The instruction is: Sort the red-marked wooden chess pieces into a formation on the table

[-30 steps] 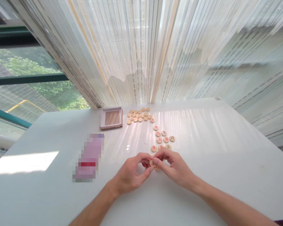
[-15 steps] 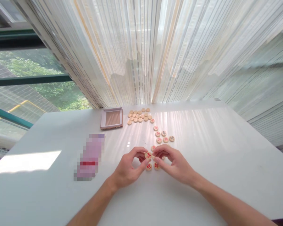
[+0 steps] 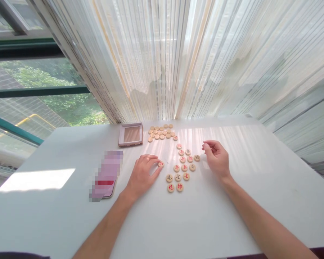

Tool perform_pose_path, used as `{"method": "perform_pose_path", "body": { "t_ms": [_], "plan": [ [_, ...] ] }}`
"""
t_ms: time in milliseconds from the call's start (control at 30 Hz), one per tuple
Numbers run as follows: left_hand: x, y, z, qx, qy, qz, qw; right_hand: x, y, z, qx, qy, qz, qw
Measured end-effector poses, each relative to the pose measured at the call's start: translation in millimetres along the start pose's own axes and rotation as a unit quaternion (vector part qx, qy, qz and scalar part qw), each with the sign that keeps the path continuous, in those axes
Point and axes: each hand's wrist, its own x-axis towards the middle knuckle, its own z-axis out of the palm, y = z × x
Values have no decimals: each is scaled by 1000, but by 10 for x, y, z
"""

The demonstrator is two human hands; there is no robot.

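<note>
Round wooden chess pieces with red and black characters lie face up in a loose cluster point(image 3: 182, 167) on the white table point(image 3: 232, 201). My left hand point(image 3: 144, 172) rests on the table left of the cluster, its fingertips pinching one red-marked piece point(image 3: 161, 164) against the surface. My right hand point(image 3: 217, 158) hovers just right of the cluster, fingers loosely curled, thumb and forefinger close together with nothing visible between them. Two pieces point(image 3: 175, 187) lie nearest me.
A group of face-down pieces point(image 3: 162, 132) lies at the table's far edge beside a small open wooden box point(image 3: 131, 134). A blurred pink flat object point(image 3: 106, 175) lies to the left. Striped curtains hang behind the table, with a window at left.
My hands were together holding one piece over the cluster; they have parted. The left carried the piece left and set it on the table, the right moved away to the right.
</note>
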Motion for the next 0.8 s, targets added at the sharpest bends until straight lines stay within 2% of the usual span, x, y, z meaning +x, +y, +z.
{"method": "perform_pose_path", "body": {
  "t_ms": [333,567,700,800],
  "plan": [
    [29,49,1,-31,-24,5,999,20,128,34,-9,-19,29,999],
    [333,54,105,-1,-38,37,999,25,137,33,-8,-27,34,999],
    [505,78,211,-51,-43,48,997,20,132,27,-7,-31,38,999],
    [527,85,247,-80,-52,58,994,16,128,26,-3,-29,45,999]
  ]
}}
